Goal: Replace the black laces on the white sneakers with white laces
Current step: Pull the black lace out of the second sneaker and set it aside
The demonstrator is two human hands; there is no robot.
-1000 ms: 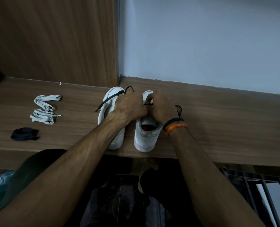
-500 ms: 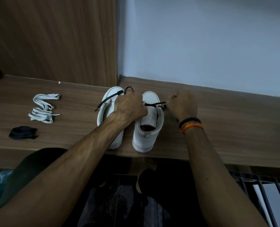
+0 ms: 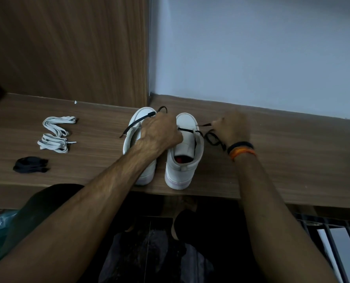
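On the wooden shelf (image 3: 272,152), in the head view, two white sneakers stood side by side with toes toward the wall. The left hand (image 3: 161,133) lay curled over the gap between them, gripping the right sneaker (image 3: 183,160) at its lacing; exactly what its fingers pinched was hidden. The right hand (image 3: 231,127), just beside that shoe, pinched the black lace (image 3: 210,137), which ran taut from the eyelets and looped loose below the fist. The step in hand looked like unthreading that lace. The left sneaker (image 3: 136,144) had a black lace (image 3: 138,122) trailing across its toe. Next, the lace probably needed pulling clear, row by row, with the shoe held steady.

The white laces (image 3: 54,134) and a black bundle (image 3: 30,164) lay well apart to the left. Both heels sat at the shelf's front edge, so a hard tug toward the body could tip a shoe off. Open shelf lay to the right; the wall (image 3: 251,54) stood near behind.
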